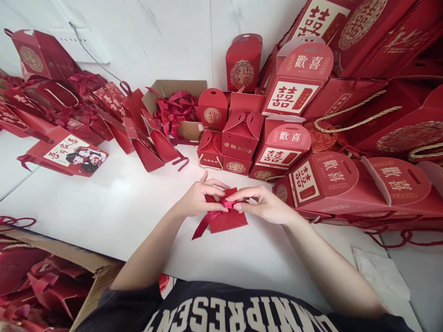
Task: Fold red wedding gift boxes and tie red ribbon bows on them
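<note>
A small red gift box [226, 219] stands on the white table [104, 203] just in front of me. A red ribbon [204, 224] runs across its top and one tail hangs down its left side. My left hand [199, 197] pinches the ribbon at the box's top from the left. My right hand [261, 203] pinches the same ribbon from the right, its fingertips meeting the left hand's over the box.
Red gift boxes [294, 87] and bags with rope handles are piled at the right and back. A cardboard box of red ribbons [176, 108] sits at the back centre. More red bags [65, 154] lie at the left. An open carton [41, 281] stands at bottom left.
</note>
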Tool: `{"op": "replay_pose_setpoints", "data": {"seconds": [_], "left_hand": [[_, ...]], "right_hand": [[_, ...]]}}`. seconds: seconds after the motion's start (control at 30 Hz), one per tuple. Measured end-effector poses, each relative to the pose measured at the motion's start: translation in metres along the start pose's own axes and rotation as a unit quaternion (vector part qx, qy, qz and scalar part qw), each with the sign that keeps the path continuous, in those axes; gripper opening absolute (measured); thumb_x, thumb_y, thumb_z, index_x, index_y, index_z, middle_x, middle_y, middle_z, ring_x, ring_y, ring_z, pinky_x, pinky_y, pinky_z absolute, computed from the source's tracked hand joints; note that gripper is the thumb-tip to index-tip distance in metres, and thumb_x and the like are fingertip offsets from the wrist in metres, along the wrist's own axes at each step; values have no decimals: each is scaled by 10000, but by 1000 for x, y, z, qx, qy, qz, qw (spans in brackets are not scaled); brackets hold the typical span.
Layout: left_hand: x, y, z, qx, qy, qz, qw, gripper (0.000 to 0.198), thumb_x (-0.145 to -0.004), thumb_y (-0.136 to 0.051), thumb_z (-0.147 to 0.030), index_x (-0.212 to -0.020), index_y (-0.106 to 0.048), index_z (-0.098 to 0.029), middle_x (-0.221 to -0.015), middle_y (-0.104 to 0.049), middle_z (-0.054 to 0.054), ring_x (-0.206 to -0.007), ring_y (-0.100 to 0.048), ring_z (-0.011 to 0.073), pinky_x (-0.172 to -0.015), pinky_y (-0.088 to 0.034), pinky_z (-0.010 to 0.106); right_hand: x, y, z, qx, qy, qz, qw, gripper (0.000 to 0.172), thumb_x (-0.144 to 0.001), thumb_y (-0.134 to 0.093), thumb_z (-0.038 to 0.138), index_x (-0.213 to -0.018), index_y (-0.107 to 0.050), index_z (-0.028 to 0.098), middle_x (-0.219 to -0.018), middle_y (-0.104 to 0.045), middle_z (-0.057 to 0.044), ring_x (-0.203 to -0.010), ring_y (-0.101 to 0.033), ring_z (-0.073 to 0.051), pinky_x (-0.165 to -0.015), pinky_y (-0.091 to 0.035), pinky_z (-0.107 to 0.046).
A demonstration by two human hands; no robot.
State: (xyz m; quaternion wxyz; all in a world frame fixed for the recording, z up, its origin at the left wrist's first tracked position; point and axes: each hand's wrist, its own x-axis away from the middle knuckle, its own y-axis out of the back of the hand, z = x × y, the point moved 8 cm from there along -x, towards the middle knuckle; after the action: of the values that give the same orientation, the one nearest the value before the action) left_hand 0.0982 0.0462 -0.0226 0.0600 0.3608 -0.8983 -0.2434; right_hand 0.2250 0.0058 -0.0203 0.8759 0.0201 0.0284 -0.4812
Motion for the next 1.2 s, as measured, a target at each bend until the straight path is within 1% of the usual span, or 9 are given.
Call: {"op": "replay_pose_setpoints", "data": {"seconds": [0.2,0.37,0.53,0.67,0.83,1.0,1.07,1.13,1.2], "left_hand": [[-2,-2,0,1,1,12,1000,171,-725,-806,-354,-859,-786,-250,-1106,-716,41,-1114,-635,205,-1231,63,463],[-1,-1,0,1,5,23,1000,177,-769,-763,-377,-887,-780,-246,-1154,-708,41,-1143,-627,220,-1232,28,482],[1,-1,-1,-17,21,27,999,163,-871,-648,-347,-872,-761,-231,-1151,-711,31,-1156,-622,200,-1232,23,486],[2,-2,-2,-12,21,27,999,143,-855,-672,-344,-847,-681,-201,-936,-760,5,-1005,-688,180,-1213,116,482],[3,-4,-7,20,21,27,999,208,-861,-667,-336,-854,-512,-197,-772,-756,-32,-741,-711,135,-1206,126,473],[3,-2,-9,-17,35,31,999,267,-852,-668,-366,-818,-467,-193,-736,-726,-40,-707,-680,126,-1207,14,498],[4,-2,-7,-10,46,43,998,264,-871,-640,-371,-807,-463,-186,-748,-714,-32,-688,-658,117,-1178,-136,503],[6,-2,-3,30,69,61,995,249,-896,-598,-378,-815,-470,-181,-772,-692,-17,-673,-623,111,-1028,-367,445],[8,-2,2,74,95,73,990,251,-907,-575,-391,-823,-480,-174,-792,-649,-5,-654,-570,103,-776,-453,325]], "right_hand": [[0,-3,-5,49,-7,-40,998,262,-893,-645,247,-1142,-722,233,-1078,-752,-40,-976,-692,-197,-886,-537,-348],[2,-11,10,191,51,-50,979,312,-922,-592,195,-1208,-679,283,-1185,-717,-27,-1090,-656,-206,-976,-478,-368],[7,-6,15,285,20,-70,956,395,-895,-652,345,-1280,-578,298,-984,-707,-21,-823,-641,-182,-794,-489,-332],[6,1,14,267,8,-120,956,184,-952,-560,371,-1040,-648,235,-820,-621,-1,-714,-572,-137,-681,-444,-268],[2,-5,11,284,25,-140,948,179,-950,-568,295,-834,-675,211,-806,-586,-4,-732,-560,-132,-717,-420,-274],[2,-4,9,261,28,-175,949,145,-939,-586,281,-843,-663,206,-789,-601,-3,-719,-561,-139,-696,-419,-279],[2,-3,9,253,37,-174,951,161,-956,-558,265,-852,-667,209,-799,-616,-6,-743,-569,-143,-715,-424,-281],[2,-1,9,241,51,-162,956,173,-967,-539,259,-864,-668,209,-809,-630,-12,-766,-578,-148,-729,-431,-282],[2,0,8,227,63,-148,960,174,-968,-538,271,-870,-667,206,-825,-642,-23,-780,-587,-155,-731,-440,-283]]}}
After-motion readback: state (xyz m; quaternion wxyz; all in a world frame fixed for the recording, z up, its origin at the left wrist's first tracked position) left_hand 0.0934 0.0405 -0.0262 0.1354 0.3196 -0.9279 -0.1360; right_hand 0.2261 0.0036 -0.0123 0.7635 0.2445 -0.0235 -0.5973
